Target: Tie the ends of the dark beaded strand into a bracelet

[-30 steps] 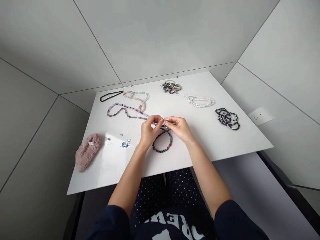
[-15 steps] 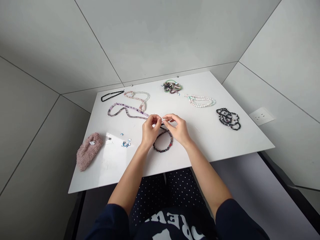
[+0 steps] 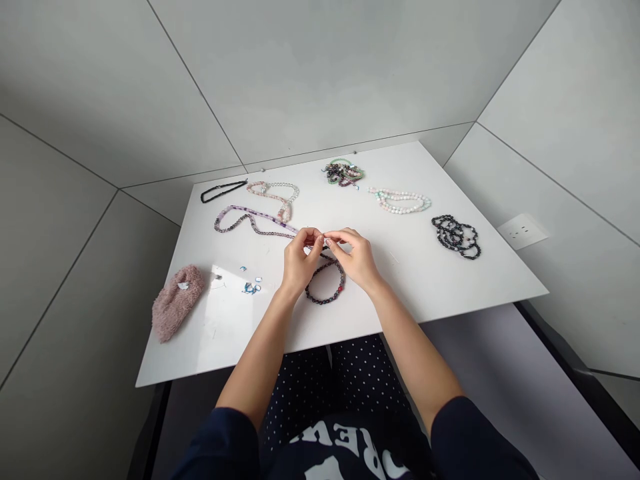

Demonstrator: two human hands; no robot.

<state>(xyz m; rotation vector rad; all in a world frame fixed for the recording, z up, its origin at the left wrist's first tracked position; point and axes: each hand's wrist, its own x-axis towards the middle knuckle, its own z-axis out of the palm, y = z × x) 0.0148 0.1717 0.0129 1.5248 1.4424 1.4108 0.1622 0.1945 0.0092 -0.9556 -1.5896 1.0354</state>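
My left hand (image 3: pixel 301 261) and my right hand (image 3: pixel 354 259) meet over the middle of the table, thumbs and forefingers pinched, fingertips almost touching. Between them they grip the upper end of a dark bead string (image 3: pixel 325 303); the exact bit in the fingertips is too small to make out. The rest of that string, with one red bead, hangs or lies in a round loop between my wrists. Just beyond my left fingers ends a purple and grey bead string (image 3: pixel 256 229), its near end partly hidden by the hand.
On the white table (image 3: pixel 410 293) lie a pink fuzzy pouch (image 3: pixel 177 303), small blue-edged pieces (image 3: pixel 251 288), a black strand (image 3: pixel 223 191), a pink and clear strand (image 3: pixel 273 193), a mixed bead pile (image 3: pixel 343 173), a white-pink strand (image 3: pixel 400 201) and black strands (image 3: pixel 456 237). Grey walls enclose the back and sides.
My hands stay pinched together in nearly the same place, with only a slight shift at the fingertips. The view has drifted a little; the beads on the table lie as before.
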